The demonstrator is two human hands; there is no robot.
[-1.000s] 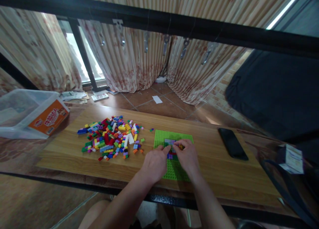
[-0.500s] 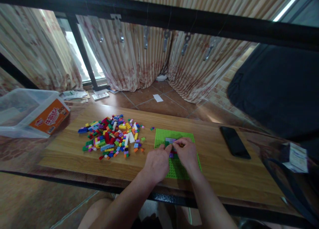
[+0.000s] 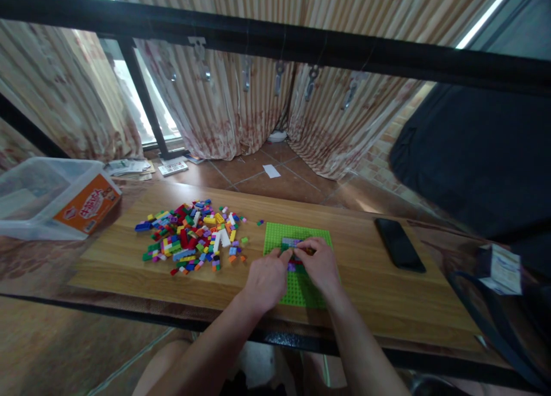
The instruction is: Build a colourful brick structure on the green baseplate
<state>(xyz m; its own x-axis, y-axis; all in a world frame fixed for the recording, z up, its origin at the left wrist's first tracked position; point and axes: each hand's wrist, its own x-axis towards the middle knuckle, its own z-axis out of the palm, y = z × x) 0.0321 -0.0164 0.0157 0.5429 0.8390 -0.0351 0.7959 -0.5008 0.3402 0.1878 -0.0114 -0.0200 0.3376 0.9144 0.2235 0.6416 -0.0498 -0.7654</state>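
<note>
A green studded baseplate lies on the wooden board, with a small build of toy bricks on it in grey, purple and red. My left hand is at the build's left side, fingers curled in and the index fingertip against the bricks. From the right, my right hand reaches over the build with thumb and fingers pinched together. The two hands' fingertips nearly meet. Whatever is between them is too small and covered to make out. A heap of mixed loose bricks lies left of the baseplate.
A clear plastic bin with an orange label stands at the far left. The black phone lies on the wooden board at right. Behind are a dark metal bar and striped curtains. A paper box is far right.
The view has shifted slightly, so most things sit a little further left. Both hands stay over the build, with the right fingers slightly moved at the bricks.
</note>
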